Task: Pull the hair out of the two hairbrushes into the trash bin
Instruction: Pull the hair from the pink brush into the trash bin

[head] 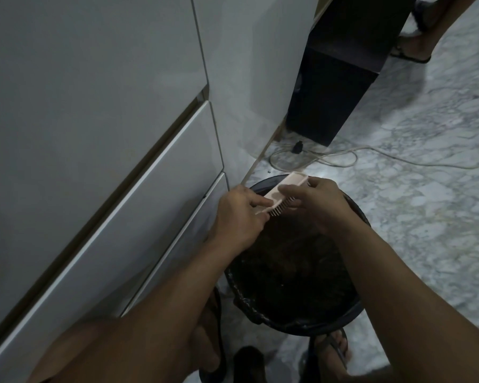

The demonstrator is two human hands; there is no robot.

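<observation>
A pale pink hairbrush (pixel 288 181) is held over a round black trash bin (pixel 302 323) lined with a dark bag. My left hand (pixel 237 217) grips the brush at its near end, with a finger laid along its back. My right hand (pixel 314 200) covers the far half of the brush, fingers curled onto the bristle side. A short row of bristles (pixel 281 208) shows between the two hands. Whether hair is caught in the bristles is too dark to tell. Only one brush is in view.
White drawer fronts (pixel 108 189) stand close on the left. A dark cabinet base (pixel 332 100) and a pale cable (pixel 343 158) lie beyond the bin on the marble floor (pixel 426 189). Another person's sandalled feet (pixel 412 48) are at the top right. My own sandalled feet (pixel 332 346) flank the bin.
</observation>
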